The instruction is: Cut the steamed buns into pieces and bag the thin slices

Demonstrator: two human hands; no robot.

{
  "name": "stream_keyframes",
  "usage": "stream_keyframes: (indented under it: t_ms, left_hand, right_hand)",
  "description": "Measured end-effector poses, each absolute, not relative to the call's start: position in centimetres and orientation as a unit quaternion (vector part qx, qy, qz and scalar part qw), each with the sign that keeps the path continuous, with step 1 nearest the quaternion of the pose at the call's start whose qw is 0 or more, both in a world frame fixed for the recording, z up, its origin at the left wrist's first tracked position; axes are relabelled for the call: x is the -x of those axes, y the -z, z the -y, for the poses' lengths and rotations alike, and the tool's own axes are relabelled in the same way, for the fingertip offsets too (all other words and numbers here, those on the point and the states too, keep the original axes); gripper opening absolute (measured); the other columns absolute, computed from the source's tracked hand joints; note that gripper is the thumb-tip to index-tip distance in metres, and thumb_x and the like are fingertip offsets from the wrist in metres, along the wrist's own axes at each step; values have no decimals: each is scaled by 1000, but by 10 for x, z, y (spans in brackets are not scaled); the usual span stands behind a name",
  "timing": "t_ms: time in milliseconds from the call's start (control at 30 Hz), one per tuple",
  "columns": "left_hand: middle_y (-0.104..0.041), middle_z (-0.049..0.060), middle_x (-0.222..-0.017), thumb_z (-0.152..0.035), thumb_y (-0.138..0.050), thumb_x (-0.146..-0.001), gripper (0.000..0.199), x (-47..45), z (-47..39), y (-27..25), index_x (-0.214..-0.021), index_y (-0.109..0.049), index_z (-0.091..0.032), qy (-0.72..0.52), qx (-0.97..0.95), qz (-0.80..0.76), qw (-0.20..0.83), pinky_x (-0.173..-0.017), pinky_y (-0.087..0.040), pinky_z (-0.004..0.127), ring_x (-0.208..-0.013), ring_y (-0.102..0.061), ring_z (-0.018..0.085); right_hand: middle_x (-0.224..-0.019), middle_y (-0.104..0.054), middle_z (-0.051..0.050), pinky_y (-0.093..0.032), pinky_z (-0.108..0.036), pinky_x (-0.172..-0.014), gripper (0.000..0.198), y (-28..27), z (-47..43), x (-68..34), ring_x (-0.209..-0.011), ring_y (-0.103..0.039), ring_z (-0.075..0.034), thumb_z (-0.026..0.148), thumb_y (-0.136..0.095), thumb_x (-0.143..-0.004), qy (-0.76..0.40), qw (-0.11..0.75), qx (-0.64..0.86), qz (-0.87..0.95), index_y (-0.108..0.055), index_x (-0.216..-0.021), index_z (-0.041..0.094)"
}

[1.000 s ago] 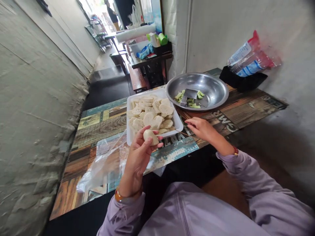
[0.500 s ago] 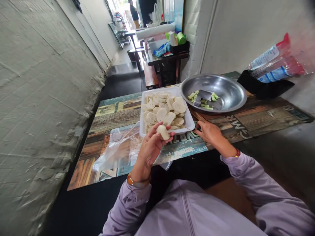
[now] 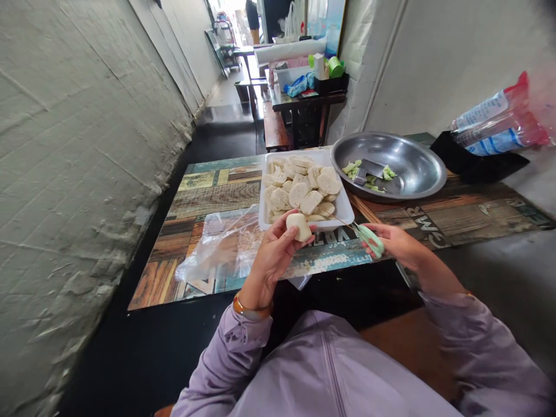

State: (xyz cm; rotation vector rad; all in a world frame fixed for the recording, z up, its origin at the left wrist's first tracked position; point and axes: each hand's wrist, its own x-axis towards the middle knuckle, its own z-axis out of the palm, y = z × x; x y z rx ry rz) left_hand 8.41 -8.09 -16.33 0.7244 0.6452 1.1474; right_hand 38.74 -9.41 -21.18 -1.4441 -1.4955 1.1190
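My left hand [image 3: 284,243] is closed around a thick off-white food slice [image 3: 299,227], thumb on its near face, just over the front edge of the white tray [image 3: 350,215]. Many pale oval food slices [image 3: 299,191] are heaped in that tray. My right hand [image 3: 393,246] is closed on a long pale-green object [image 3: 370,240], whose exact kind I cannot make out. A thin stick [image 3: 343,220] shows between the two hands, across the tray's front right corner; its ends are unclear. Brown sticks [image 3: 367,209] lie right of the tray.
A steel basin [image 3: 417,165] at back right holds chopped green pieces [image 3: 354,169] and a flat metal blade [image 3: 372,168]. Clear plastic film [image 3: 217,249] lies left of the tray. Bagged packages [image 3: 495,124] stand in a black holder [image 3: 469,159]. A wooden bench [image 3: 274,124] is beyond.
My right hand has moved slightly right and turned, and the pale-green object now shows in it. The slice in my left hand is turned to show a broader face. The view has shifted a little.
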Motion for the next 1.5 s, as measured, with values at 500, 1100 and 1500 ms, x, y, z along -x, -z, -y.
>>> stream_keyframes:
  t_ms: [500,1100,1500]
  left_hand:
    - [-71,9,-109,-28,-83,-72,46,-78,95,159,-111,-60,-17,-562,-300,-293,713,-78,-60,31,-102,-72,26]
    - [-73,8,-104,-29,-84,-70,44,-53,108,165,-109,-66,-17,-586,-337,-292,676,-78,-59,32,-91,-70,21]
    - [-72,4,-100,-30,-86,-68,39,-59,106,166,-101,-69,-17,-598,-329,-290,671,-76,-59,33,-83,-68,17]
  right_hand:
    - [-90,-66,-4,-57,-40,-67,56,167,192,-354,-68,-63,-22,33,-82,-71,-453,519,530,495,-66,-124,41]
    - [-120,-61,-7,-58,-40,-85,90,153,152,-295,-89,-68,-24,31,-88,-63,-235,237,484,809,-49,-144,31]
    - [-100,-59,-5,-57,-36,-79,61,158,139,-287,-77,-62,-20,36,-76,-80,-219,254,474,814,-57,-137,29]
